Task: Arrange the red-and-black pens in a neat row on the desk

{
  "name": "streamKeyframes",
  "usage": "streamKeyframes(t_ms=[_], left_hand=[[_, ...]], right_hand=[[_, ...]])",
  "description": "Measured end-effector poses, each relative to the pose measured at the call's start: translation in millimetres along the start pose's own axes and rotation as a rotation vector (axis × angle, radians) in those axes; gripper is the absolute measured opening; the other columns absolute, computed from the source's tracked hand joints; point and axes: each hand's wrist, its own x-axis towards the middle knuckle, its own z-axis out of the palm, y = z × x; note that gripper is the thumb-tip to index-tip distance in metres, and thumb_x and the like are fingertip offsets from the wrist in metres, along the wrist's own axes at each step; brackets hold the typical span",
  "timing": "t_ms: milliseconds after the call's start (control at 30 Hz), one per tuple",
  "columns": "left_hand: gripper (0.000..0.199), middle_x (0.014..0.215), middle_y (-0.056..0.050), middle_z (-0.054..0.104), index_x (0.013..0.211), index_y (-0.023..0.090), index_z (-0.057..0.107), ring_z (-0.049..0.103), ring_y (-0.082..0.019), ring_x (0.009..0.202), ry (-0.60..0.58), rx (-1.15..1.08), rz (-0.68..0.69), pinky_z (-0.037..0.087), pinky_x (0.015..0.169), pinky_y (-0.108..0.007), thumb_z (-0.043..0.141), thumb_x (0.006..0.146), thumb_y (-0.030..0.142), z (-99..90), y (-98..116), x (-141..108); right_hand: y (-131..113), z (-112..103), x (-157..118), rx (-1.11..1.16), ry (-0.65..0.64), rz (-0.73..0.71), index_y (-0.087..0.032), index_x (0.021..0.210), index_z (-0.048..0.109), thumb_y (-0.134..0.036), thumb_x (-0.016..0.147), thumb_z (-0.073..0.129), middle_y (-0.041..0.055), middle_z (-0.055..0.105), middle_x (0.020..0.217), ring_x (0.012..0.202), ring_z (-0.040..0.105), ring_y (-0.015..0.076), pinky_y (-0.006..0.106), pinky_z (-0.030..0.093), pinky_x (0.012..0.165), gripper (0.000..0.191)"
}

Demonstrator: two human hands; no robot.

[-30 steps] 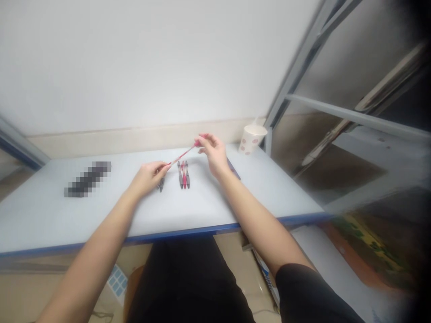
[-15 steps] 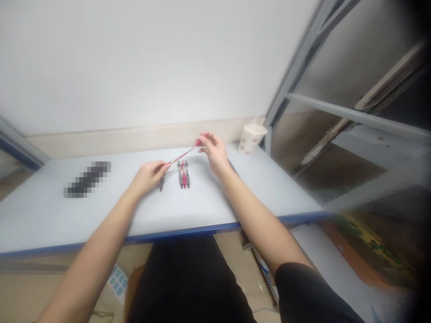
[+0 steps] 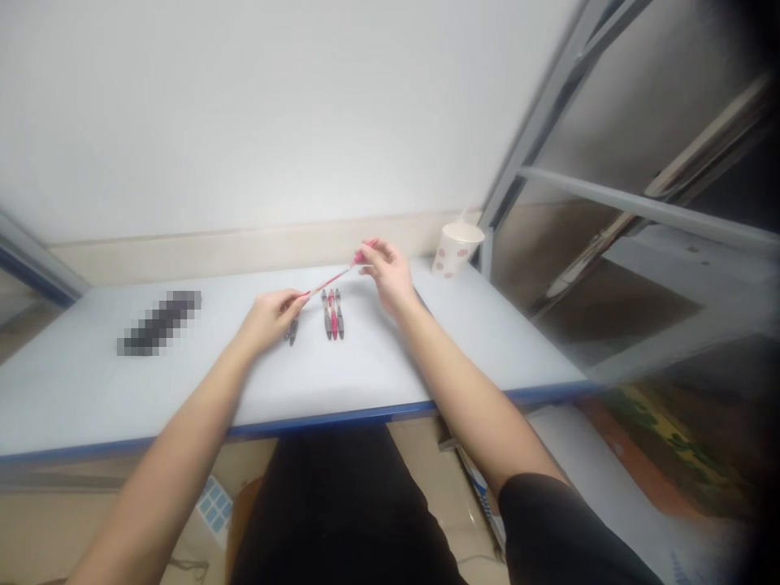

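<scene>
- Left hand point(image 3: 268, 321) pinching the left end of a slim pink pencil point(image 3: 329, 282), right hand point(image 3: 385, 278) pinching its pink tip!
- Pencil up in the air, just above three pens point(image 3: 332, 315).
- Those pens lying side by side on the surface point(image 3: 183, 390), none lifted so far.

No readable text or labels anywhere.

An office-like room: white desk point(image 3: 426, 366) with blue edge, white wall point(image 3: 244, 122), metal-framed window point(image 3: 639, 199).
</scene>
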Motion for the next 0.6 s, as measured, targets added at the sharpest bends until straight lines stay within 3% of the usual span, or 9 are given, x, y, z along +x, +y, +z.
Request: streamKeyframes(t_ms=[600], left_hand=[[0.043,0.080,-0.005,0.075,0.102,0.017,0.077,0.063,-0.019,0.071,0.000,-0.009,-0.031,0.048,0.073,-0.030,0.053,0.098,0.053,-0.9,-0.2,0.2]], right_hand=[[1.7,1.1,-2.6,0.019,0.013,0.009,-0.020,0.095,0.065,-0.046,0.072,0.084,0.0002,0.070,0.082,0.080,0.067,0.0130,0.024,0.050,0.069,0.039]])
